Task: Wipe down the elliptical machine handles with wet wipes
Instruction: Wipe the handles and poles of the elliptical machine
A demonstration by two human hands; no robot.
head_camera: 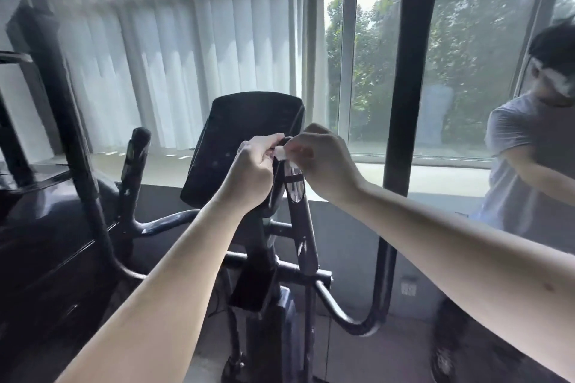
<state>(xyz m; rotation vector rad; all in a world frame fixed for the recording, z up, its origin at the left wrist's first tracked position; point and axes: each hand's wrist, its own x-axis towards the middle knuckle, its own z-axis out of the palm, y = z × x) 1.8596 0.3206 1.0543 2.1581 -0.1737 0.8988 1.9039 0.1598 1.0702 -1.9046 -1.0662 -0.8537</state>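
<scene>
I stand at a black elliptical machine with its console (245, 146) ahead. Both hands meet just above the right inner handle (298, 211), a short black grip with a shiny sensor plate. My left hand (252, 171) and my right hand (323, 162) together pinch a small white wet wipe (281, 153) between their fingertips, right at the top of that grip. The left inner handle (135, 158) stands apart at the left. The tall right swing handle (407, 78) rises beside my right forearm, and the tall left swing handle (71, 140) stands at the left.
A window with white vertical blinds (174, 50) and trees outside fills the background. A mirror at the right edge shows a person's reflection (529, 140). Another dark machine (37, 227) stands close on the left. A wall socket (408, 289) sits low on the wall.
</scene>
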